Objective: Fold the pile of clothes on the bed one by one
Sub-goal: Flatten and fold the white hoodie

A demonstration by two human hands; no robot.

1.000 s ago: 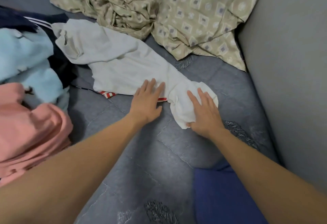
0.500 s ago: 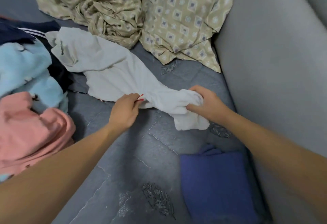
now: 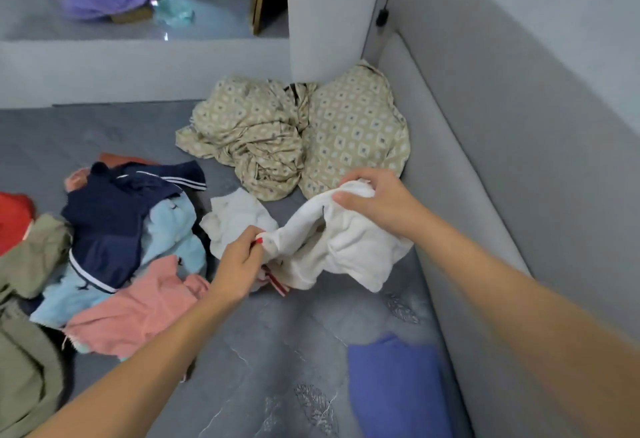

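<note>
Both hands are clamped on the soft white cotton garment with red-striped trim — the left hand pinches it low near the trim, the right hand grips a bunched end higher up, well apart from the left. The garment hangs lifted between them over the grey quilted bed cover, one loose end trailing just past the left hand.

What could go wrong: it's bunched and floppy, so a fold laid down from here probably comes out lumpy, and that trailing end could snag the messy pile of navy, light blue and pink clothes beside the left hand — dragging stuff along. The crumpled beige diamond-print sheet sits right beyond the right hand, too. A folded blue-purple cloth lies below the right forearm.
</note>
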